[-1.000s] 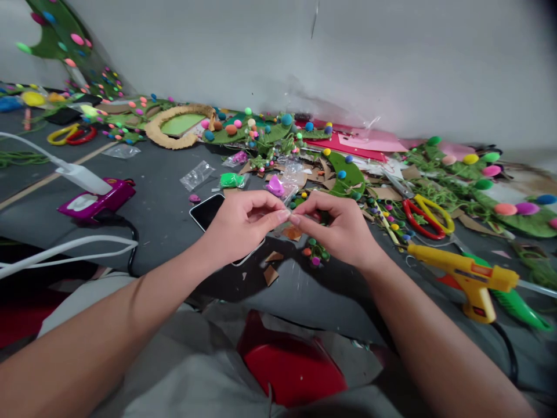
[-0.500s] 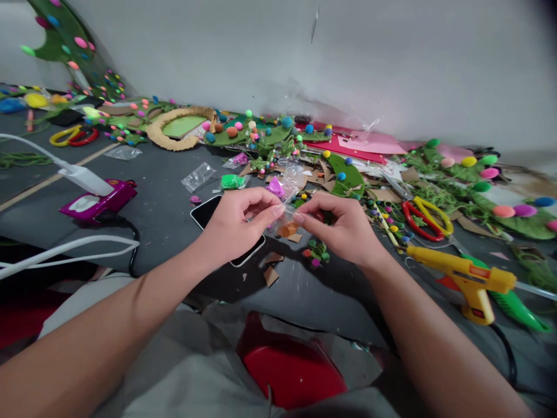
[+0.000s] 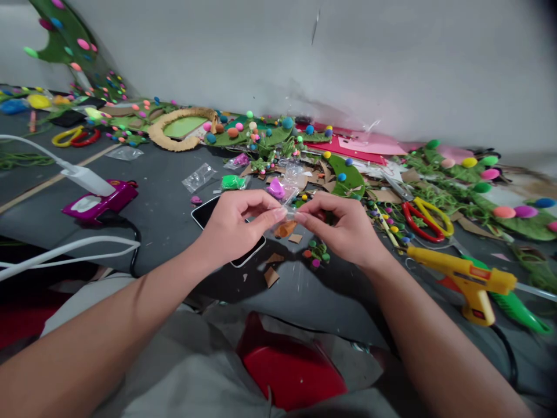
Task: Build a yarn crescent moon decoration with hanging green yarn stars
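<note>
Between my two hands is a small clear plastic bag, pinched at its upper edge, with an orange lump showing in its lower part. My left hand is closed, thumb against index finger, on one side of the bag. Opposite it, my right hand pinches the other side the same way. Under my left hand lies a dark-screened phone, partly covered by the hand. A purple lump and a green lump in plastic rest just beyond my fingers.
A yellow glue gun lies at the right, near red-and-yellow scissors. On the left, a purple power socket has a white charger and cables. Green felt pieces with colourful balls and cardboard scraps are scattered about.
The orange lump has shifted slightly to the left and tilted. A little more clear plastic shows between my fingertips. Both hands keep their pinch in nearly the same place.
</note>
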`<state>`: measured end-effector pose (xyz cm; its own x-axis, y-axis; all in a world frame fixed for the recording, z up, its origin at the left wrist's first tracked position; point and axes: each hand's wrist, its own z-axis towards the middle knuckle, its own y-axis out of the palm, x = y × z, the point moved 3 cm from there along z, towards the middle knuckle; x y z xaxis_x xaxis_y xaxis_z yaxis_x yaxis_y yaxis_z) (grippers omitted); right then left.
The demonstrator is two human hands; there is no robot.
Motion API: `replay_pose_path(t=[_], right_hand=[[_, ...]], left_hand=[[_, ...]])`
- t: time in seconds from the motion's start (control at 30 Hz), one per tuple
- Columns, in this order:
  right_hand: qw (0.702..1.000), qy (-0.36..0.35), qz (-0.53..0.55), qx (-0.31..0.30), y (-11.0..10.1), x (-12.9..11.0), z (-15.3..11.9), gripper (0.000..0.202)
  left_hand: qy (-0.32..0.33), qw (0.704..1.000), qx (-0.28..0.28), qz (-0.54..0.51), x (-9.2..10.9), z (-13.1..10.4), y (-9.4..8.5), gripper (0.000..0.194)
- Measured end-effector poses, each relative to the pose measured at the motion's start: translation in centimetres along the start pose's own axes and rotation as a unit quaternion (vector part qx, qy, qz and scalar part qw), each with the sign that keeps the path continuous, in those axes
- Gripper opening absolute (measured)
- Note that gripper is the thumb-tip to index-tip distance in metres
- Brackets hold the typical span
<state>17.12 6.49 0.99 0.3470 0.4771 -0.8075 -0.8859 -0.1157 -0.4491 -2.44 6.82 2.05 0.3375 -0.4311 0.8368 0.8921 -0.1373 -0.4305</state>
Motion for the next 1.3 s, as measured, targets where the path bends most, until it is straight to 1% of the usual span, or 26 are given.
replay_pose_path(t=[0.13,0.2,0.27,0.37,0.47,0.57,0.63,0.73,0.8,0.87,1.03,1.17,1.3], right_hand=[[1.000,-0.015,-0.016,-0.006,0.2,0.0,-0.1,0.015],[1.000,-0.005,-0.004,-0.011,0.3,0.0,-0.1,0.016],[1.000,0.009,0.007,-0.007,0.2,0.1,0.0,0.016],[1.000,0.021,0.014,0.004,0.1,0.1,0.0,0.017],[1.000,0.013,0.026,-0.011,0.2,0.0,0.0,0.016],[0.999,-0.004,0.031,-0.018,0.3,-0.3,0.0,0.014],[1.000,-0.012,0.028,-0.007,0.3,-0.4,0.0,0.014],[0.999,0.001,0.037,0.003,0.1,-0.4,0.0,0.017],[0.999,0.017,0.045,-0.011,0.1,-0.3,0.0,0.019],[0.998,0.024,0.041,-0.032,0.1,-0.2,0.1,0.019],[0.998,0.008,0.029,-0.047,0.5,-0.2,0.2,0.018],[0.998,0.008,0.027,-0.050,0.7,-0.1,0.1,0.023],[0.998,0.025,0.026,-0.058,0.5,0.0,0.0,0.029]], left_hand=[[-0.017,0.998,-0.052,-0.027,-0.4,-0.2,0.3,0.012],[-0.014,0.998,-0.060,-0.027,-0.4,-0.2,0.3,0.013],[-0.011,0.999,-0.045,-0.009,-0.3,-0.2,0.1,0.013],[-0.013,1.000,-0.005,0.023,-0.1,-0.2,-0.2,0.012],[-0.010,0.999,0.008,0.029,0.0,-0.2,0.0,0.010],[-0.028,1.000,-0.004,0.001,-0.2,-0.1,0.2,0.010],[-0.039,0.999,-0.013,-0.025,-0.3,-0.1,0.2,0.012],[-0.036,0.999,-0.006,-0.027,-0.3,0.0,-0.2,0.013],[-0.028,1.000,0.002,-0.012,-0.3,0.0,-0.4,0.013],[-0.021,1.000,-0.002,-0.006,-0.3,0.0,-0.3,0.013],[-0.027,0.999,-0.031,-0.008,-0.5,-0.3,0.3,0.021],[-0.034,0.998,-0.050,-0.019,-0.8,-0.5,0.7,0.030],[-0.049,0.996,-0.063,-0.030,-0.8,-0.8,0.9,0.039]])
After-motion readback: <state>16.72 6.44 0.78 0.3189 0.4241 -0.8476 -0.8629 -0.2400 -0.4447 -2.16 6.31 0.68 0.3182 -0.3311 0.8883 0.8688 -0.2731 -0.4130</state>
